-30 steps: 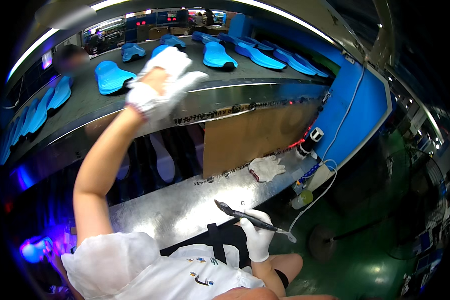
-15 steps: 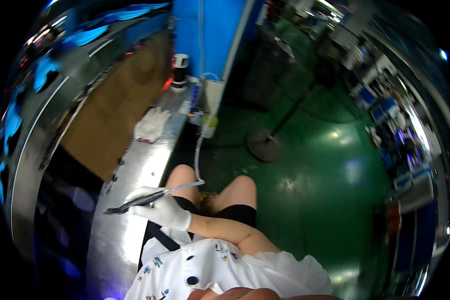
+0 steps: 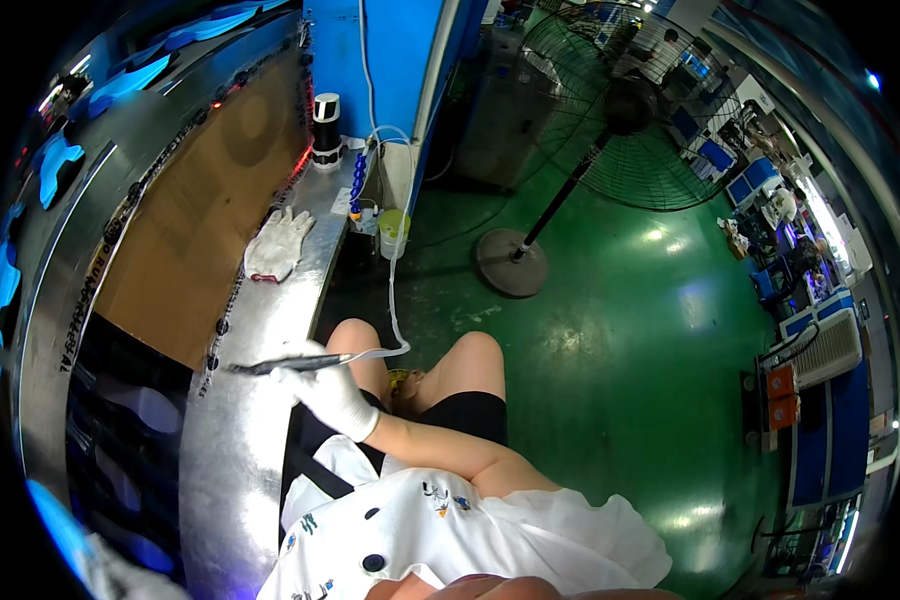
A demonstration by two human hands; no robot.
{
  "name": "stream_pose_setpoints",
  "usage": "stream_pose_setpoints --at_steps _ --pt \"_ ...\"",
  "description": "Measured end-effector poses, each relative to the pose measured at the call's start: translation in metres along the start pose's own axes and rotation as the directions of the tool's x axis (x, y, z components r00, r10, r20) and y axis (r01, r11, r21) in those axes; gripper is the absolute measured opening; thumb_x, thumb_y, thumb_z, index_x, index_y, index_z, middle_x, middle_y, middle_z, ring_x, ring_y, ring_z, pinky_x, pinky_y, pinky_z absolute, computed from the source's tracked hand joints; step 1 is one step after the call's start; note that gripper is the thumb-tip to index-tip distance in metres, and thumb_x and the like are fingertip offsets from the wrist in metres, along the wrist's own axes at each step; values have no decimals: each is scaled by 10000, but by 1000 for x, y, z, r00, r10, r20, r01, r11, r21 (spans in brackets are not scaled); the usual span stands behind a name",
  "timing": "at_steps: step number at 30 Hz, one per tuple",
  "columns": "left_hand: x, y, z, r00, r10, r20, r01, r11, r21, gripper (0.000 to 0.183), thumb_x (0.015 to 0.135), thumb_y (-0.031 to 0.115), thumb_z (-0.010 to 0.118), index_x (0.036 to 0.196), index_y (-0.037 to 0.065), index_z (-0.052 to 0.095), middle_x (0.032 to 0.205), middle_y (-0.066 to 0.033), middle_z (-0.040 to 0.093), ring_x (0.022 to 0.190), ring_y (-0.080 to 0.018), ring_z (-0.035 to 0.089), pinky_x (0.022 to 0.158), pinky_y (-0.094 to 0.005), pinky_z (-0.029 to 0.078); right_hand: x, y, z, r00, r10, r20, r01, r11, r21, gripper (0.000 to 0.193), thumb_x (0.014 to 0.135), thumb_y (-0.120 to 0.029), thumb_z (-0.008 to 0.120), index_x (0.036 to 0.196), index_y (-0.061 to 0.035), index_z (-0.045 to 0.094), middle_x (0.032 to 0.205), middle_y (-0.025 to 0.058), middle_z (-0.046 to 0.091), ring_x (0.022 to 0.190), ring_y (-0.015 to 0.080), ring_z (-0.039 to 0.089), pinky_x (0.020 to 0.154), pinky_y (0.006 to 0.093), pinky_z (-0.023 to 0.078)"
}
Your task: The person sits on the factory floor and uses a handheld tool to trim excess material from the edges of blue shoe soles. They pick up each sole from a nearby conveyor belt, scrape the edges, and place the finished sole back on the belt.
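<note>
My right hand (image 3: 328, 398), in a white glove, is closed round a slim black pen-shaped tool (image 3: 285, 366). The tool's dark tip points left over the metal ledge (image 3: 235, 470), and a pale hose (image 3: 394, 300) runs from its back end. At the lower left edge my left hand (image 3: 130, 578) shows only in part, gloved and blurred. It seems to grip a flat, curved blue piece (image 3: 60, 520); its fingers are smeared. An empty white glove (image 3: 279, 245) with a dark red cuff edge lies farther up the ledge.
Brown cardboard (image 3: 185, 230) lies left of the ledge, with dark curved shapes (image 3: 120, 425) below it. Several blue pieces (image 3: 58, 165) sit at the upper left. A black-and-white cylinder (image 3: 326, 130) stands at the ledge's far end. A floor fan (image 3: 625, 105) stands on the green floor.
My right hand and the tool have moved up and slightly right in the picture. My left hand and a blue piece have come into view at the lower left. The whole view has shifted slightly.
</note>
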State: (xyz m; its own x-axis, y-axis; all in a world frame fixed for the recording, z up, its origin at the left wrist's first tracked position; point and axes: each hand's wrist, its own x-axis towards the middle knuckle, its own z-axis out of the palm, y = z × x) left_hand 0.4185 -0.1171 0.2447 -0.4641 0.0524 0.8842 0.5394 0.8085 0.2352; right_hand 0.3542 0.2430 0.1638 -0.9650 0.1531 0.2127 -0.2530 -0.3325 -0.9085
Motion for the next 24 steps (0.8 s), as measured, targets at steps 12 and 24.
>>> stream_pose_setpoints --at_steps 12,24 --pt "-124 56 163 805 -227 548 389 899 -200 315 649 -19 828 787 48 552 1288 -236 511 1210 -396 529 1000 -455 452 17 21 -38 967 43 -252 -102 969 -227 164 889 -92 704 1033 -16 683 811 28 679 623 66 603 527 203 475" --pt "-81 57 219 -4 -226 974 400 -893 -205 831 900 785 220 1302 134 541 1061 -162 644 612 -287 520 498 -367 415 66 85 36 971 10 239 221 341 -914 260 820 -292 695 756 -40 691 658 158 646 629 331 656 611 427 509"
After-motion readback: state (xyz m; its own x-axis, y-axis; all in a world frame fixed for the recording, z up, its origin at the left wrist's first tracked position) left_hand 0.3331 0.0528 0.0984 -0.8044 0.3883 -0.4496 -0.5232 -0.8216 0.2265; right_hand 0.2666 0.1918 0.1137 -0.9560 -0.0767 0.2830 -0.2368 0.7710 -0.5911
